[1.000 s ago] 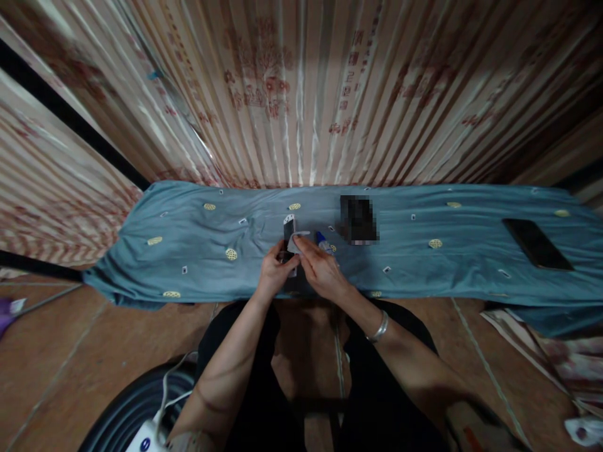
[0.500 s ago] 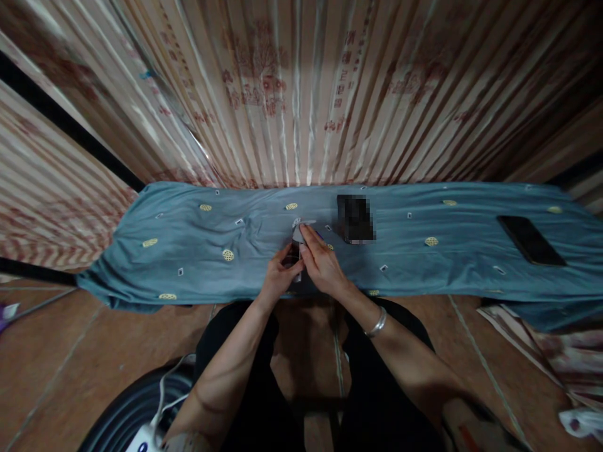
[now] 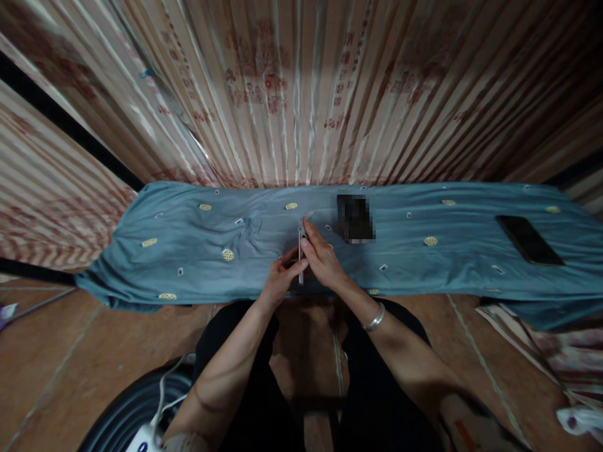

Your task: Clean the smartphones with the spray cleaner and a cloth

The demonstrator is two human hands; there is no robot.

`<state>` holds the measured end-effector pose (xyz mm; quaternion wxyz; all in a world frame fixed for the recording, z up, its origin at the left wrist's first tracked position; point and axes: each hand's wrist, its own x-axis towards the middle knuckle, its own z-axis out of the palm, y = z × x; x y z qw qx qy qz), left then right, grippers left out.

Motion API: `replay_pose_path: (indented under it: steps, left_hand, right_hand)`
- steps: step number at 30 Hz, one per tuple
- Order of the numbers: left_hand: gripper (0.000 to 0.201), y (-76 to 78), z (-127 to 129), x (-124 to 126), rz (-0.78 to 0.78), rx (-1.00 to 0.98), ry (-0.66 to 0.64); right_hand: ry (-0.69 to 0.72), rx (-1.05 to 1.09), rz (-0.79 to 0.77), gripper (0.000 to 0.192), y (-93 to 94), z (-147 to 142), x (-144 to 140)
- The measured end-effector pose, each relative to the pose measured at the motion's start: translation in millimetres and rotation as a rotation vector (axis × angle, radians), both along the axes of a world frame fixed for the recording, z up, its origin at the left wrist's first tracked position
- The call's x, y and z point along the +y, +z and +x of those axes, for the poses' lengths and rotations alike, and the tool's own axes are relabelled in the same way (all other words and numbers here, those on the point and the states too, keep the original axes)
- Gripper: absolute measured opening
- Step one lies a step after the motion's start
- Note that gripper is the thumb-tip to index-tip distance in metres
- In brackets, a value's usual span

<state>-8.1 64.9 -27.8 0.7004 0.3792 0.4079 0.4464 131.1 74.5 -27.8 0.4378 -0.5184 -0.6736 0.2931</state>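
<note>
Over the front middle of the cloth-covered surface, my left hand (image 3: pixel 281 278) grips a thin flat object (image 3: pixel 300 257), turned edge-on so only its pale narrow edge shows clearly. Its thumb lies across the near part, and the fingers go behind on the left. My right hand (image 3: pixel 324 258) is closed against the object's right side, fingers together and pointing away from me. A small grey piece (image 3: pixel 302 225), perhaps cloth, shows at its fingertips. The faces of the flat object are mostly hidden, so its kind cannot be made out.
Right of my hands stands a dark, partly pixelated object (image 3: pixel 355 220). A black phone (image 3: pixel 529 240) lies farther right on the blue patterned cloth (image 3: pixel 264 276). Curtains (image 3: pixel 301 94) hang behind. A white power strip (image 3: pixel 144 438) sits at lower left.
The flat object now stands more edge-on between my hands. My right fingers have drawn slightly down along it, and less of the grey piece shows.
</note>
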Motion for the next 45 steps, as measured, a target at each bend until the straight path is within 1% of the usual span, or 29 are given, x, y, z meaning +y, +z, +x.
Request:
replay_pose_path:
  steps: [4,8,14,21,24,27,31,38,41,45]
  left_hand:
    - [0.064,1.1,0.8,-0.8,-0.038,-0.015,0.003]
    - [0.065,-0.8,-0.1,0.0,-0.086,-0.045,0.016]
    - [0.056,-0.7,-3.9,0.6,-0.061,-0.06,0.008]
    - [0.053,-2.6,-3.2,3.3,-0.062,-0.081,0.027]
    - [0.053,-3.0,-2.2,5.0,-0.057,-0.068,0.031]
    - [0.056,-2.0,-1.5,6.4,-0.06,-0.08,0.061]
    - [0.055,-0.1,-2.1,7.1,-0.059,-0.087,0.071]
    - [0.055,2.4,-4.6,8.1,-0.076,-0.127,0.074]
    - [0.05,3.6,-4.1,8.1,-0.09,-0.175,0.094]
    - [0.037,3.9,-2.9,8.2,-0.131,-0.26,0.117]
  right_hand:
    - [-0.016,0.052,-0.049,0.061,-4.3,1.7,4.0]
    - [-0.033,0.088,-0.074,0.064,-7.7,1.6,6.1]
    - [-0.052,0.123,-0.105,0.067,-11.8,-0.4,7.3]
    - [-0.041,0.165,-0.111,0.067,-15.0,-4.0,6.1]
    - [-0.029,0.153,-0.106,0.069,-14.1,-6.2,4.5]
    - [-0.011,0.129,-0.104,0.072,-12.4,-7.8,2.5]
    - [-0.016,0.078,-0.087,0.065,-10.2,-9.0,-0.2]
    - [0.02,0.006,-0.05,0.059,-6.7,-11.4,-5.5]
    - [0.036,-0.025,-0.02,0.058,-7.1,-11.9,-6.5]
    - [0.053,-0.057,0.017,0.059,-8.7,-12.1,-7.3]
